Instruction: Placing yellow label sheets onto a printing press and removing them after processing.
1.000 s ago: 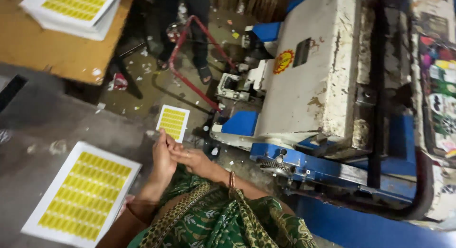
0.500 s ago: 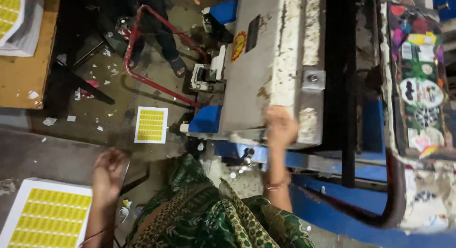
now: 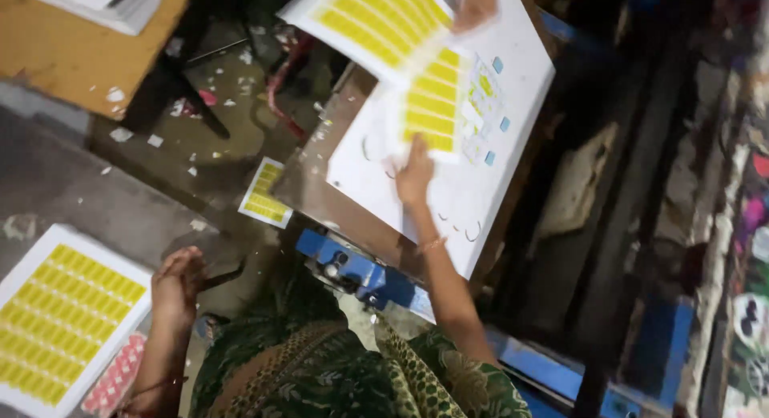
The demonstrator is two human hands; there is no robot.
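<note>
A worker's right hand (image 3: 415, 176) presses flat, fingers spread, on a yellow-label sheet (image 3: 432, 106) lying at twelve o'clock on the white press bed (image 3: 473, 202); keeping it square matters. Left hand (image 3: 178, 280) rests loosely curled, empty.

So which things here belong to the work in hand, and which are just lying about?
In hand: right hand on yellow-printed label sheet, white press bed, left hand by stacked yellow label sheets.
Lying about: fallen yellow sheet, paper scraps, wooden table.

Sheet (image 3: 432, 106) lies on platen (image 3: 481, 186); stack (image 3: 60, 318) lies far left.
</note>
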